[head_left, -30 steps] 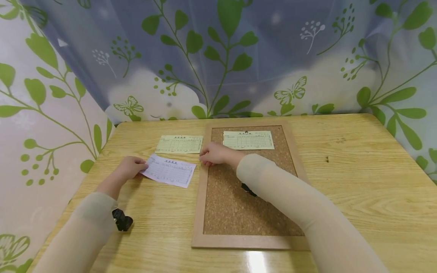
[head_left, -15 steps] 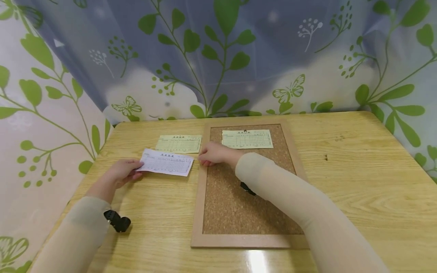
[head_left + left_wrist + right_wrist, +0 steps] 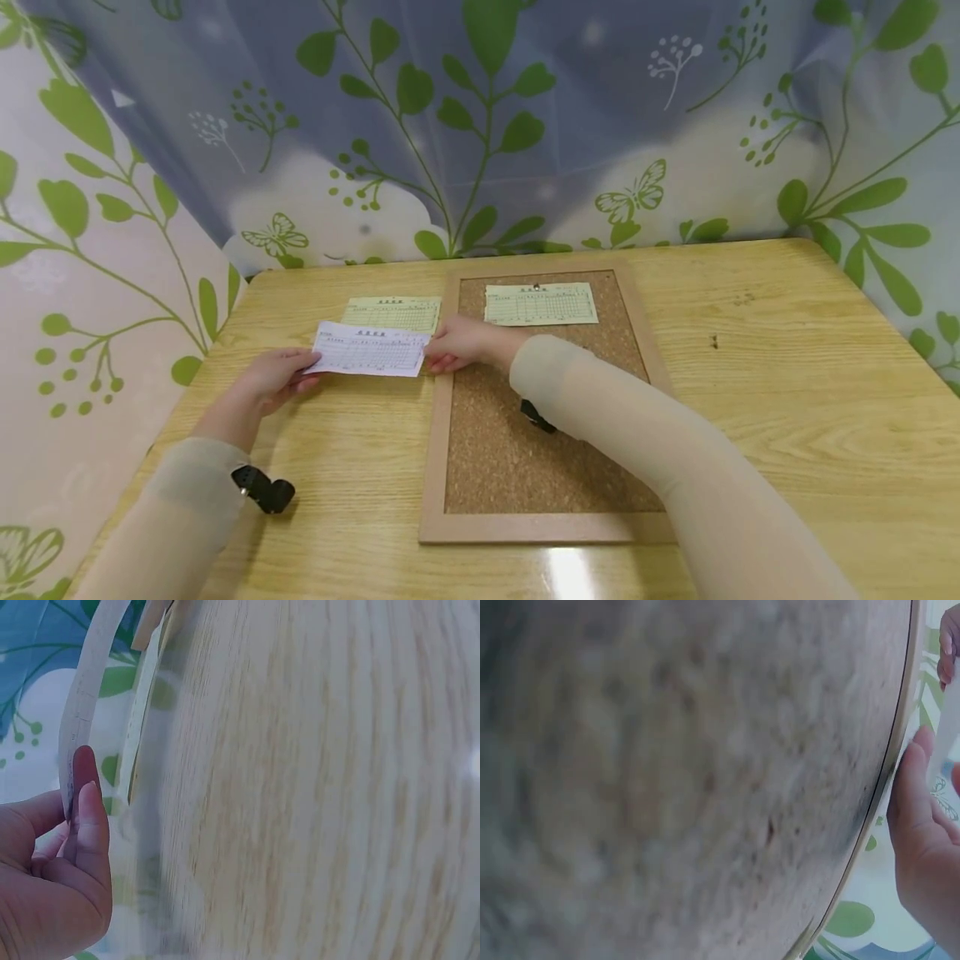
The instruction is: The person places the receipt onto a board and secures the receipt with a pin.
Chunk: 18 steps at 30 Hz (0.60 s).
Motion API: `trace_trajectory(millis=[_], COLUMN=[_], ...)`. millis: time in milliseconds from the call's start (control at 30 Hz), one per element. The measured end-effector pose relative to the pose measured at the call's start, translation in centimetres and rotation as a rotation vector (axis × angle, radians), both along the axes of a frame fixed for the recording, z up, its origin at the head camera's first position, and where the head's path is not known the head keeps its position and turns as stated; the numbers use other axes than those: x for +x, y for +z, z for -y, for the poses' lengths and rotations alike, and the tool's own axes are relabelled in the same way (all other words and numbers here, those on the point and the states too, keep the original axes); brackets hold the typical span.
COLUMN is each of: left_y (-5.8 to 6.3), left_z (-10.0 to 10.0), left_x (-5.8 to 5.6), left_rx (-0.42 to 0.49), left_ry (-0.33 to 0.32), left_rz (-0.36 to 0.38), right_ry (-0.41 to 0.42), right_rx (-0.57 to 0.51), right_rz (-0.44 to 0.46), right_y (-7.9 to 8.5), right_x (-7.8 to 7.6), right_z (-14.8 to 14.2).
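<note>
A white printed form slip (image 3: 367, 352) is held up off the table between my two hands. My left hand (image 3: 277, 377) pinches its left end; in the left wrist view the thumb and fingers of the left hand (image 3: 64, 881) grip the slip (image 3: 88, 682) from both sides. At the other end, my right hand (image 3: 463, 343) has its fingertips on the right edge. The right wrist view shows the slip (image 3: 946, 727) between thumb and fingers of the right hand (image 3: 924, 840). A yellow form slip (image 3: 356, 312) lies just behind, partly covered by the white one.
A wood-framed corkboard (image 3: 517, 450) lies on the table (image 3: 795, 375) under my right forearm. Another yellow slip (image 3: 542, 305) is fixed near its top with a small pin (image 3: 536, 287). A patterned curtain (image 3: 600, 83) stands behind the table.
My left hand has lifted the white slip and brought it up and right, over the yellow one. My right hand has shifted slightly left and taken the slip's right edge.
</note>
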<state>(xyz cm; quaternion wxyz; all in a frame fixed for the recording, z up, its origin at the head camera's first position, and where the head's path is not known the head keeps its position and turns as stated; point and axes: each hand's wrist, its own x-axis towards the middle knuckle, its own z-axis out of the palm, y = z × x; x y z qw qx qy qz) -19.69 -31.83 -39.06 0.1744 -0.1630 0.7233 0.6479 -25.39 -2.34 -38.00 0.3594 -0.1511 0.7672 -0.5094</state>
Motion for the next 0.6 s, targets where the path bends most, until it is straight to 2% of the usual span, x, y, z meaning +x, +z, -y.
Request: trace_trajectory(millis=[167, 600], left_y=[0.17, 0.33], left_z=[-0.36, -0.26], left_x=[0.06, 0.27], left_rx=[0.002, -0.083], left_ry=[-0.003, -0.039], left_rz=[0.002, 0.045], right_ry=[-0.095, -0.231], right_rx=[-0.051, -0.080], right_rz=[0.049, -0.068], right_y=[-0.22, -0.33], right_x=[0.12, 0.16], right_z=[0.19, -0.23])
